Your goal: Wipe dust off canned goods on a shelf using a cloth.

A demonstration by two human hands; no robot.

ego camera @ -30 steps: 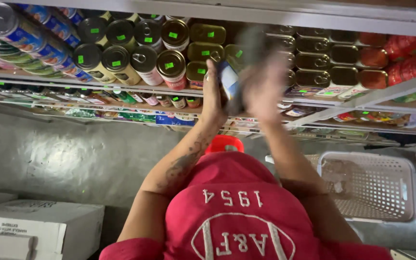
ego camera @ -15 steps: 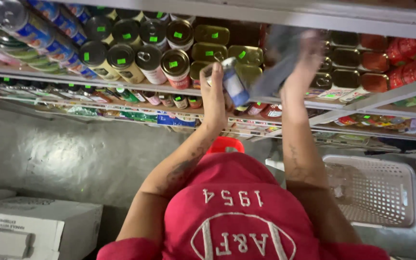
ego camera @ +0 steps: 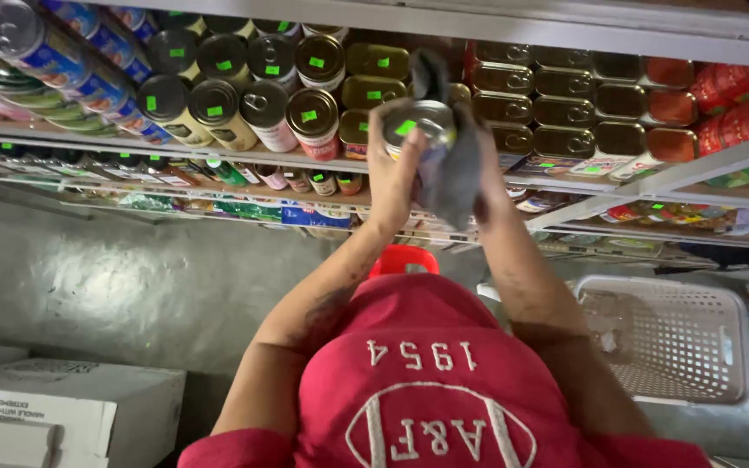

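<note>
**Both hands on one can at the shelf front**

At the shelf edge, the left hand (ego camera: 392,178) has its fingers clenched around a round can (ego camera: 420,130), whose silver lid carrying a small green sticker faces the camera. The right hand (ego camera: 483,186) presses a grey cloth (ego camera: 457,169) against the can's side, fingers closed on the fabric, which hangs down below the can. Just behind stand rows of stacked cans (ego camera: 262,87) with green stickers on their lids, and flat gold tins (ego camera: 565,113) to the right. Lower, well apart from the hands, a white plastic basket (ego camera: 695,347) sits on the floor, and white cardboard boxes (ego camera: 62,407) lie at bottom left.
</note>
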